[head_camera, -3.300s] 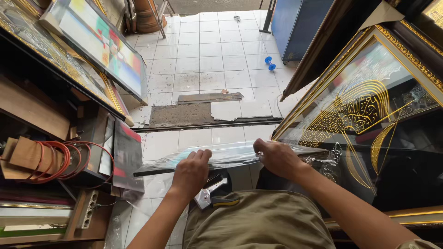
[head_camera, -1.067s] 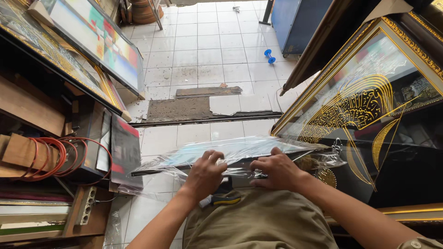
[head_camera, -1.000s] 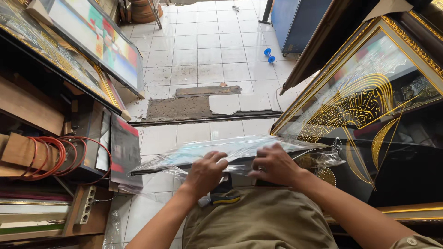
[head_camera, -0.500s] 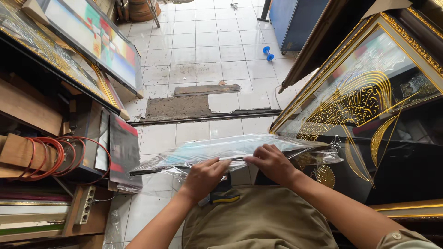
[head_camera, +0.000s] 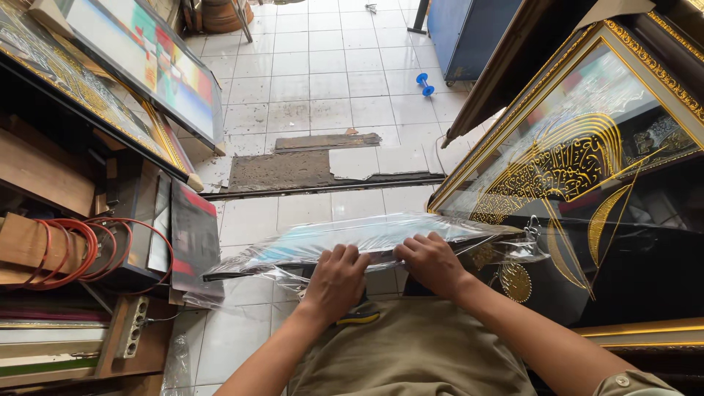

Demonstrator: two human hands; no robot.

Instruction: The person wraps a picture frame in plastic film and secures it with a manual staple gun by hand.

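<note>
Clear plastic film (head_camera: 411, 233) wraps thin flat dark panel (head_camera: 242, 270), six o'clock, across lap | left hand (head_camera: 336, 282) and right hand (head_camera: 431, 262) pressed flat, fingers together | best smoothed outward, evenly, avoiding wrinkles | gold-framed artwork (head_camera: 579, 161) at three o'clock

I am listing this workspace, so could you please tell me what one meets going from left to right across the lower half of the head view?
Coil of red cable → white power strip → left hand → right hand → gold round ornament → black and gold framed picture.
</note>
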